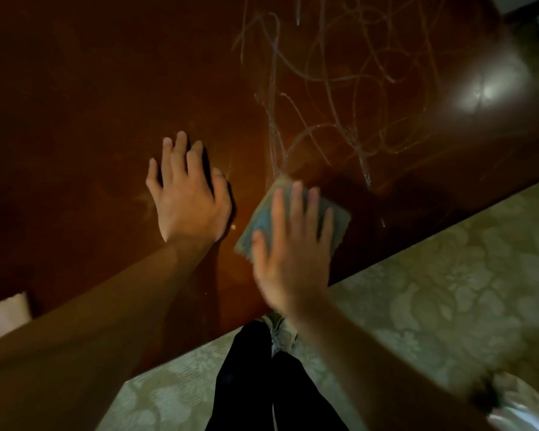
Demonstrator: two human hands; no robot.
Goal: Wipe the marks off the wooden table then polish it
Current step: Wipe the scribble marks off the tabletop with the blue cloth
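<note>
Right hand (288, 244) blurred, fingers straight, pressing sponge (293, 213); left hand (189, 194) flat on desk (75, 119), fingers spread. Marks (339, 88) faint.

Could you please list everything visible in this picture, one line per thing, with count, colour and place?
wooden table: one, dark reddish brown, glossy, fills the upper left and middle.
scribble marks: many pale lines, on the table's upper right part.
sponge: one, bluish green with a tan edge, on the table near its front edge, under the right hand.
floor covering: one, pale green with a flower pattern, lower right.
white object: one, at the left edge; blurred, cannot tell what.
legs: two, in black trousers, bottom centre.
left hand: flat on the table, fingers straight.
right hand: pressing the sponge, fingers straight.
</note>
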